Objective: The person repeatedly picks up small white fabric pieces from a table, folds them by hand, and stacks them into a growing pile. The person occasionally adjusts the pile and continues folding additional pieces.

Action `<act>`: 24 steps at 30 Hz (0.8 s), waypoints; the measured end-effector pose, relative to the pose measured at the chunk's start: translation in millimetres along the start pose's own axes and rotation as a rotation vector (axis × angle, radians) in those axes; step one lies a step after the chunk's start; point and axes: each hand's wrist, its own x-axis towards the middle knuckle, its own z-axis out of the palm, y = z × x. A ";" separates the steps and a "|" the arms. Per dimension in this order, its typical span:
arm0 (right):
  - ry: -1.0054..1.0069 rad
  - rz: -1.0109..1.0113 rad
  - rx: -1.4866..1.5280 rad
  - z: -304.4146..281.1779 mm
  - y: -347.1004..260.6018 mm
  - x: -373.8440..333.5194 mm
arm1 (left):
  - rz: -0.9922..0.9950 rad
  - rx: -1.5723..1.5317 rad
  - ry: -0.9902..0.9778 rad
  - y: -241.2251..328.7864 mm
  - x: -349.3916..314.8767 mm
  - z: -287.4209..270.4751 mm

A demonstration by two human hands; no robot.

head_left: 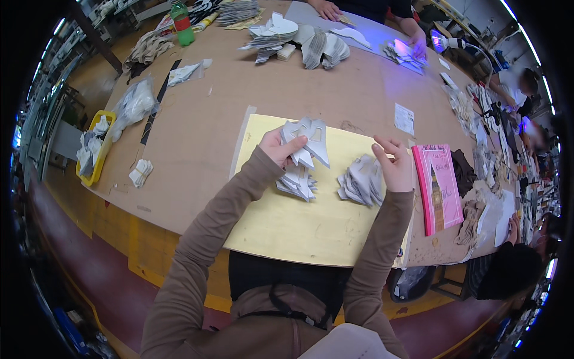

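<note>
My left hand [280, 147] grips a few pale grey cut pieces [313, 136], pointed and with cut-out openings, the thumb pressed on top. Just below it a loose pile of like grey pieces [297, 183] lies on a yellow sheet [299, 233]. My right hand [394, 163] is raised above the sheet's right side, its fingers apart and nothing seen in them. Beneath and left of that hand sits a second pile of grey pieces [361, 180], partly behind my wrist.
Right of the sheet lies a pink book [439, 188]. A yellow basket [105, 149] and a banded bundle [141, 173] are at left. Stacked pieces [317, 46] and a green bottle [183, 24] stand far off. Across the table, a person's hands work near a lit lamp [441, 42].
</note>
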 end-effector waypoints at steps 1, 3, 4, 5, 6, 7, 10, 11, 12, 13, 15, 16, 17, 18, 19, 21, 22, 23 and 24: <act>-0.034 -0.018 0.164 7.5 -7.0 -1.0 | -0.017 0.029 0.011 0.9 -1.6 4.3; -0.103 -0.053 0.492 24.7 -21.5 -3.3 | -0.048 0.064 -0.002 -0.7 -3.6 9.2; -0.150 -0.038 0.505 34.9 -31.6 -6.8 | -0.064 0.069 -0.025 -2.8 -3.9 10.3; -0.197 -0.022 0.517 44.1 -40.0 -10.1 | -0.080 0.075 -0.048 -4.8 -3.6 11.6; -0.235 0.000 0.549 54.7 -39.1 -13.2 | -0.098 -0.017 -0.048 -5.5 -4.1 12.7; -0.195 0.024 0.590 57.2 -37.5 -13.2 | -0.116 -0.109 -0.048 -6.3 -4.2 14.0; -0.083 0.102 0.717 53.8 -31.3 -8.4 | -0.244 -0.476 -0.148 1.8 -1.2 10.6; -0.094 0.127 0.844 52.0 -31.0 -8.7 | -0.300 -0.614 -0.198 4.7 0.1 9.2; -0.111 0.149 0.972 49.0 -34.4 -9.2 | -0.294 -0.596 -0.187 3.0 0.2 8.0; -0.127 0.172 1.099 47.4 -36.7 -10.0 | -0.287 -0.578 -0.176 -0.6 0.8 6.4; -0.186 0.168 1.039 52.1 -40.4 -13.9 | -0.282 -0.506 -0.098 -2.8 0.6 11.3; -0.203 0.150 0.959 57.1 -43.4 -16.1 | -0.284 -0.452 -0.033 -1.6 -0.3 19.5; -0.219 0.132 0.880 62.5 -45.9 -17.9 | -0.285 -0.397 0.032 -1.2 -0.9 23.9; -0.183 0.082 0.837 70.0 -45.2 -19.0 | -0.237 -0.332 -0.100 -1.0 -2.4 22.3; -0.157 0.076 0.818 72.0 -44.8 -19.4 | -0.243 -0.336 -0.132 -2.0 -2.1 19.9; -0.102 0.066 0.777 73.5 -45.4 -19.7 | -0.257 -0.343 -0.197 -4.7 0.0 14.7; -0.086 0.087 0.769 72.3 -45.1 -19.5 | -0.265 -0.315 -0.188 -4.3 -0.9 12.9; -0.070 0.109 0.760 69.5 -44.6 -19.2 | -0.273 -0.286 -0.179 -3.8 -2.1 11.3; -0.053 0.130 0.751 66.5 -44.3 -18.6 | -0.281 -0.257 -0.170 -3.2 -2.8 10.8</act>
